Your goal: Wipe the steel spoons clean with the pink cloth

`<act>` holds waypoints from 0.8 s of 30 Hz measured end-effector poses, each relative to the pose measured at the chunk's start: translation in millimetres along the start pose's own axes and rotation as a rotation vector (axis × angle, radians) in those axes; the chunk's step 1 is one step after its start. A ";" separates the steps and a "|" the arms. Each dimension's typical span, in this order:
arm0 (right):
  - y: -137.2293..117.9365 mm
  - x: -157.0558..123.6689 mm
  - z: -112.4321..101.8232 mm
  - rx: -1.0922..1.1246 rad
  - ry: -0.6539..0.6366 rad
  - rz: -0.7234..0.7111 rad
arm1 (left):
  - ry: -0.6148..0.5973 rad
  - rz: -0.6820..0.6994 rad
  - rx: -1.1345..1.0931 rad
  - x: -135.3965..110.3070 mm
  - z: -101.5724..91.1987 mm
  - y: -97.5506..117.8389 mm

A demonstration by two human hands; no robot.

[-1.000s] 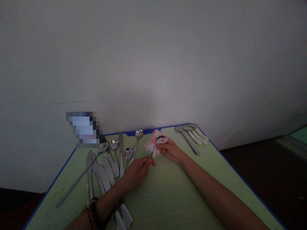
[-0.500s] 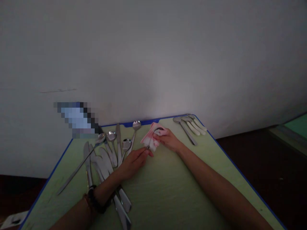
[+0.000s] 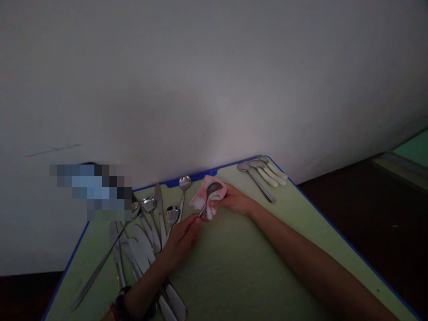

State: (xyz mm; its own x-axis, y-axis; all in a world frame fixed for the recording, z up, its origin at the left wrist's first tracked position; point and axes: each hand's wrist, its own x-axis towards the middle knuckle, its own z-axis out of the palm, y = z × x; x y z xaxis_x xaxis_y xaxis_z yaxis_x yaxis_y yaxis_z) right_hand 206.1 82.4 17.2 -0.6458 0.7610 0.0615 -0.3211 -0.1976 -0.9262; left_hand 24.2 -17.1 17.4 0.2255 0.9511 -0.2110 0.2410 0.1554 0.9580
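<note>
A metal spoon (image 3: 214, 188) is held above the green table, its bowl lying against a pink and white cloth (image 3: 201, 195). My left hand (image 3: 186, 234) pinches the spoon by its handle. Behind and beside the bowl, my right hand (image 3: 236, 200) grips the cloth; some of its fingers are hidden by the fabric. Left of my left hand lie several spoons, among them a square-bowled one (image 3: 173, 215), and several table knives (image 3: 140, 254), partly covered by my left forearm.
The green table (image 3: 254, 267) has a blue edge and meets a pale wall. At its far right corner lie a metal spoon (image 3: 257, 182) and several white-handled pieces of cutlery (image 3: 267, 174). A blurred-out object (image 3: 92, 187) stands at the far left corner.
The spoon's bowl, mostly covered by the cloth before, now shows face-on against it. The view has tilted and shifted a little; both hands keep their hold.
</note>
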 end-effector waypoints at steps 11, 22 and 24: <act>9.5 9.8 -2.4 0.366 0.274 -0.048 | 0.047 -0.028 -0.156 2.5 -0.5 2.5; -9.4 2.5 -7.0 0.504 0.136 0.066 | 0.105 -0.035 -0.232 6.2 -3.4 4.9; -6.7 3.4 -8.2 0.465 0.156 0.060 | 0.095 -0.029 -0.207 5.3 -2.5 5.5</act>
State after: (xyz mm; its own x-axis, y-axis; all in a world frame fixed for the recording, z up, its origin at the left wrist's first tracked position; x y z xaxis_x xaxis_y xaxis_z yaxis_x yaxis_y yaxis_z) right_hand 211.7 91.4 20.6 -0.5724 0.8164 -0.0764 -0.5847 -0.4717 -0.6600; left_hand 24.3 -10.6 22.0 0.1289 0.9649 -0.2288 0.0451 0.2248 0.9734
